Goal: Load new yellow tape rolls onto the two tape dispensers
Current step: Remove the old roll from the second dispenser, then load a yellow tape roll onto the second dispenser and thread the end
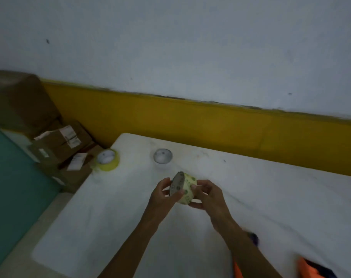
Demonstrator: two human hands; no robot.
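Orange and dark shapes [311, 267] at the near edge of the table [110, 217], toward its right corner, too blurred to tell what they were. Just beyond them, both bare forearms reaching up from the near edge over the white top. Held above the middle of the table, clear of its surface: a yellow tape roll [185, 189], tipped on its side so that one flat face with a printed grey disc pointed left and toward the far edge. Left hand [164, 194] closed on the roll from the left, thumb over the near rim and fingers [166, 182] curled over the top of the disc face. Right hand [207, 194] closed on the same roll from the right, fingertips pressed to the yellow band and thumb underneath. Near the far left corner of the table, a second yellow tape roll [107, 160] lying flat, pale core upward, close to the left edge. Well apart from it, along the far edge and nearer the middle, a greyish round ring [163, 155] lying flat, dim and blurred; could not tell whether an empty core or another roll. Off the table past the left corner, brown cardboard boxes [60, 143] with white labels, stacked against a yellow wall band [190, 121] beneath a pale wall [190, 47].
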